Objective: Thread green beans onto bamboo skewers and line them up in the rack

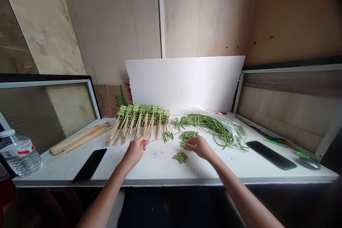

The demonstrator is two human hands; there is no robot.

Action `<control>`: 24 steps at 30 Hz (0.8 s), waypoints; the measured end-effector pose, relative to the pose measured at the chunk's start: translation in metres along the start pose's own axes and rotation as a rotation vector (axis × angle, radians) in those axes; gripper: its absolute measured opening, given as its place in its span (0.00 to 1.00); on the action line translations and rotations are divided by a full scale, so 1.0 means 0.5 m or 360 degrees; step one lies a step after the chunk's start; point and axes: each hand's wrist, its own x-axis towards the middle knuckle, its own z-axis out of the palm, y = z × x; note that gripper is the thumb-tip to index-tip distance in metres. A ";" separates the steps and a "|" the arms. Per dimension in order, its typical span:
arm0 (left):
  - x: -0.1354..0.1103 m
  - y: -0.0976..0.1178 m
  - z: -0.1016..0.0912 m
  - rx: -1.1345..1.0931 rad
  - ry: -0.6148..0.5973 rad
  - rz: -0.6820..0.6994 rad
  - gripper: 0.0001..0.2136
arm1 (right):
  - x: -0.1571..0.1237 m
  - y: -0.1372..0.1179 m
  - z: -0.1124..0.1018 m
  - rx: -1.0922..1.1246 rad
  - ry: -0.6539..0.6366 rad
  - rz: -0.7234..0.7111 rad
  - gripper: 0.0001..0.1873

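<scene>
My left hand (pixel 136 150) is closed around the near end of a bamboo skewer (pixel 160 138) that carries a few cut green bean pieces (pixel 168 135) near its far end. My right hand (pixel 199 146) rests with fingers curled on a small heap of cut bean pieces (pixel 187 136), pinching at them. Another little bundle of cut pieces (pixel 180 157) lies between my hands, nearer the table's front. Behind them stands a row of finished bean skewers (pixel 141 115).
Long uncut beans (pixel 211 124) lie in a clear bag at the right. Bare skewers (pixel 80 139) are piled at the left, with a black phone (pixel 89 165) and water bottle (pixel 18 153). A dark remote-like bar (pixel 271 155) and scissors (pixel 275 139) lie right.
</scene>
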 end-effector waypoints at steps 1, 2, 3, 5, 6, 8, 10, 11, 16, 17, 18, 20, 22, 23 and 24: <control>0.000 0.001 0.000 -0.0011 -0.0001 0.0000 0.11 | 0.001 -0.010 -0.003 -0.0016 -0.0098 0.0039 0.15; -0.001 0.002 0.000 -0.0024 -0.0003 0.0000 0.11 | 0.002 -0.020 -0.005 -0.0015 -0.0185 0.0078 0.17; -0.001 0.002 0.001 -0.0035 -0.0006 0.0002 0.11 | 0.003 -0.028 -0.006 0.0032 -0.0235 0.0116 0.19; -0.002 0.003 0.001 -0.0045 -0.0011 0.0005 0.11 | 0.004 -0.037 -0.005 0.0261 -0.0235 0.0190 0.23; -0.002 0.003 0.001 -0.0046 -0.0010 0.0008 0.11 | 0.004 -0.038 -0.004 0.0380 -0.0245 0.0225 0.24; -0.002 0.004 0.002 -0.0046 -0.0012 0.0021 0.12 | 0.004 -0.038 0.000 0.0576 -0.0294 0.0276 0.24; -0.002 0.004 0.002 -0.0054 -0.0021 0.0033 0.12 | 0.003 -0.039 0.004 0.0713 -0.0356 0.0312 0.22; -0.003 0.005 0.002 -0.0061 -0.0027 0.0036 0.12 | 0.001 -0.040 0.006 0.0760 -0.0382 0.0321 0.21; -0.004 0.013 0.001 -0.0060 -0.0027 0.0045 0.12 | -0.009 -0.052 0.014 0.0959 -0.0483 0.0325 0.16; -0.004 0.014 0.000 -0.0054 -0.0019 0.0050 0.12 | -0.011 -0.055 0.015 0.0988 -0.0496 0.0324 0.15; -0.004 0.015 0.000 -0.0050 -0.0011 0.0055 0.12 | -0.012 -0.057 0.015 0.1006 -0.0504 0.0321 0.15; -0.003 0.017 0.000 -0.0047 0.0004 0.0064 0.12 | -0.014 -0.059 0.016 0.1019 -0.0502 0.0310 0.14; -0.004 0.018 0.000 -0.0050 0.0014 0.0072 0.12 | -0.015 -0.061 0.017 0.1032 -0.0486 0.0300 0.12; -0.004 0.018 0.000 -0.0050 0.0017 0.0075 0.12 | -0.015 -0.062 0.017 0.1045 -0.0474 0.0296 0.12; -0.004 0.018 0.000 -0.0050 0.0018 0.0076 0.12 | -0.015 -0.062 0.018 0.1060 -0.0463 0.0294 0.11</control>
